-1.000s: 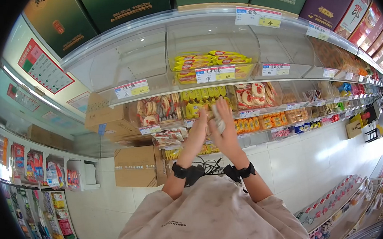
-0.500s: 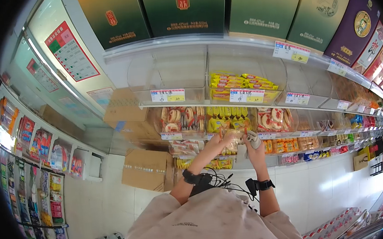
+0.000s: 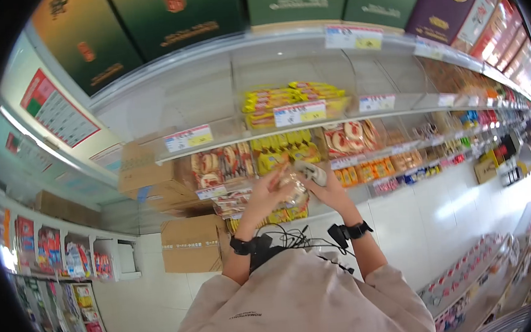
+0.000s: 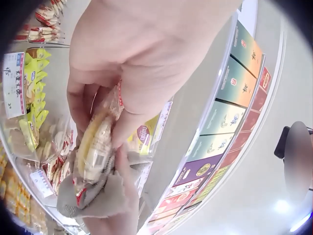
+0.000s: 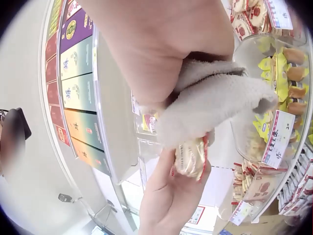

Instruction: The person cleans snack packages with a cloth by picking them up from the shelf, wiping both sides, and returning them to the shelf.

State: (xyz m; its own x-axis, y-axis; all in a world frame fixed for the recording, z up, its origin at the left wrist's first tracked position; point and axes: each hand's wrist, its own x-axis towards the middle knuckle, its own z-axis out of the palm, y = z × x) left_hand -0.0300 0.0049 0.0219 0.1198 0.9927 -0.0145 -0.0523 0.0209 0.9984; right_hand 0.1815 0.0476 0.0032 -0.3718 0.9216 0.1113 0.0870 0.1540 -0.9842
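My left hand (image 3: 266, 195) pinches a small pastry in a clear wrapper with red ends (image 4: 95, 147), held in front of the shelves. In my right hand (image 3: 330, 191) is a folded grey cloth (image 5: 215, 103), gripped close to the packet's right side. The left wrist view shows the cloth overlapping the packet's lower end, near the right fingers. From the right wrist, the wrapped pastry appears just below the cloth, with the left thumb and fingers around it. Behind both hands, yellow snack packs (image 3: 283, 142) fill a clear bin.
Red-and-white wrapped round cakes (image 3: 349, 139) sit in bins either side. Higher up, yellow packs (image 3: 291, 96) lie behind a price tag (image 3: 300, 114), below large green boxes (image 3: 173, 17). Cardboard boxes (image 3: 191, 245) stand at the left, and black cables (image 3: 283, 236) hang near my waist.
The hands, palm to palm around the cloth at first, moved apart with the wrapped pastry visible, then closer together again with the cloth beside it. The head view swung right and back.
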